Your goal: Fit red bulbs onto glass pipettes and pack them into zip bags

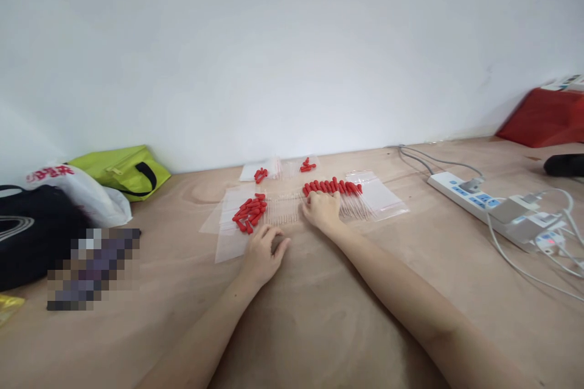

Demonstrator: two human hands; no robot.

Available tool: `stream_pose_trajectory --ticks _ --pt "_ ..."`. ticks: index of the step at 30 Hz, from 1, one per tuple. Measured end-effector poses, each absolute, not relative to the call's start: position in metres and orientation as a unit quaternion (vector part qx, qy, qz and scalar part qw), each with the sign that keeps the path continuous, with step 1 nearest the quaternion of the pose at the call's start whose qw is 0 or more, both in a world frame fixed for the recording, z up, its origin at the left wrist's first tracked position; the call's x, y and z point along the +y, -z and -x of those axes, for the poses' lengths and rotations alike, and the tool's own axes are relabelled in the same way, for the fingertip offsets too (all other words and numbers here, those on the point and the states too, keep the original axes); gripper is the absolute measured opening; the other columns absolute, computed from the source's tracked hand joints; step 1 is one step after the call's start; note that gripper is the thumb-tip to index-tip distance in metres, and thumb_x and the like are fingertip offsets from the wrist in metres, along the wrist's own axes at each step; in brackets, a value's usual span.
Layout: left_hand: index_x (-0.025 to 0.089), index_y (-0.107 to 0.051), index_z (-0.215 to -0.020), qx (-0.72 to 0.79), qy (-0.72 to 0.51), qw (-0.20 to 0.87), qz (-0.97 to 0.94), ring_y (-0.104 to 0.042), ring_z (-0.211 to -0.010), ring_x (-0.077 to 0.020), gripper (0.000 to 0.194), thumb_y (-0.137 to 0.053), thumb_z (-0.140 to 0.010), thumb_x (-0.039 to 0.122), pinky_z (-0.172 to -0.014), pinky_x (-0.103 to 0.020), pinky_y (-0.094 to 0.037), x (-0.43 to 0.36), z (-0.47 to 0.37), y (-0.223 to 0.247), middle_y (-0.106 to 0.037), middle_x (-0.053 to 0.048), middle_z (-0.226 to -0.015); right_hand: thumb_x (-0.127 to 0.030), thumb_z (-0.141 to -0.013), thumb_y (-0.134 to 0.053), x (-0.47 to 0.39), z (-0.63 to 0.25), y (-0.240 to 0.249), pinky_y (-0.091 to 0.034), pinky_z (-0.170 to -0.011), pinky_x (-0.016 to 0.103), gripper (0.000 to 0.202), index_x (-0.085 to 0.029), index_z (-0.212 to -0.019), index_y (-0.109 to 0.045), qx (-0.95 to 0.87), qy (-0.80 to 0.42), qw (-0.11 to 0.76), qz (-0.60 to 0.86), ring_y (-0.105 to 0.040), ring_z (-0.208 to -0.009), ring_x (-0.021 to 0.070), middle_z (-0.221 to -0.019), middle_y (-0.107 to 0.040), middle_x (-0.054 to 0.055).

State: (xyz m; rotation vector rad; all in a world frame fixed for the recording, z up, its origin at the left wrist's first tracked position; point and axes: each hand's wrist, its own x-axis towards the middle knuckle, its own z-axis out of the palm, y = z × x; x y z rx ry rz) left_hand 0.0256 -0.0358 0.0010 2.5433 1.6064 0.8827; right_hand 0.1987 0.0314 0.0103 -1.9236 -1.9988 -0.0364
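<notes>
Bare tubes [281, 209], thin and clear, lie side by side. Just right of them, capped tubes [358, 208] slant in a row, red bulbs [335, 185] at their far ends; just left, loose bulbs [250, 214], red and tapered, heap on a bag [229, 244]. Tubes: apparently light, stiff, slippery, probably brittle, best pinched mid-length. Bulbs: likely soft rubber, best taken at the fat end. Seen from here, the right hand [323, 209] curls at the bare tubes' right edge, its grip hidden, so I cannot tell what it holds; the left hand [264, 254], near their left end, parts thumb and fingers with nothing visible between.
</notes>
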Motion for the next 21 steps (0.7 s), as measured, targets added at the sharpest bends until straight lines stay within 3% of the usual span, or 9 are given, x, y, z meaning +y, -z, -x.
stream_pose_trajectory --ticks 5,12,17,21 --pt "0.018 -0.046 -0.073 0.654 -0.202 -0.086 -0.723 -0.053 -0.07 -0.0211 0.013 -0.049 -0.079 0.029 -0.061 -0.03 -0.039 -0.026 0.0 -0.027 -0.054 -0.004 -0.073 -0.031 -0.082 -0.039 0.03 -0.191 -0.008 -0.021 -0.08 0.04 0.031 -0.011 -0.087 -0.061 -0.718 0.008 0.145 0.681 -0.058 -0.076 0.0229 -0.083 -0.065 0.015" --pt "0.019 -0.042 -0.073 0.702 -0.107 -0.028 -0.704 -0.059 -0.069 -0.0189 0.012 -0.05 -0.079 0.026 -0.055 -0.025 -0.037 -0.021 0.01 -0.03 -0.06 -0.003 -0.072 -0.012 -0.08 -0.035 0.028 -0.187 -0.01 -0.022 -0.078 0.039 0.029 -0.007 -0.084 -0.063 -0.735 0.009 0.102 0.67 -0.057 -0.073 0.0229 -0.08 -0.064 0.018" --pt "0.019 -0.044 -0.078 0.723 -0.079 -0.068 -0.684 -0.06 -0.067 -0.0213 0.003 -0.047 -0.078 0.02 -0.052 -0.026 -0.036 -0.027 0.003 -0.043 -0.061 -0.005 -0.071 -0.02 -0.083 -0.034 0.017 -0.194 -0.005 -0.023 -0.076 0.038 0.028 -0.007 -0.086 -0.059 -0.723 0.036 0.167 0.67 -0.055 -0.074 0.0235 -0.08 -0.062 0.017" --pt "0.017 -0.047 -0.085 0.643 -0.17 -0.04 -0.746 -0.06 -0.071 -0.0197 0.01 -0.048 -0.076 0.016 -0.059 -0.027 -0.042 -0.037 -0.014 -0.047 -0.06 -0.005 -0.076 -0.023 -0.086 -0.031 0.001 -0.215 0.005 -0.024 -0.076 0.037 0.026 -0.011 -0.084 -0.053 -0.741 0.045 0.256 0.62 -0.052 -0.077 0.0221 -0.082 -0.06 0.013"
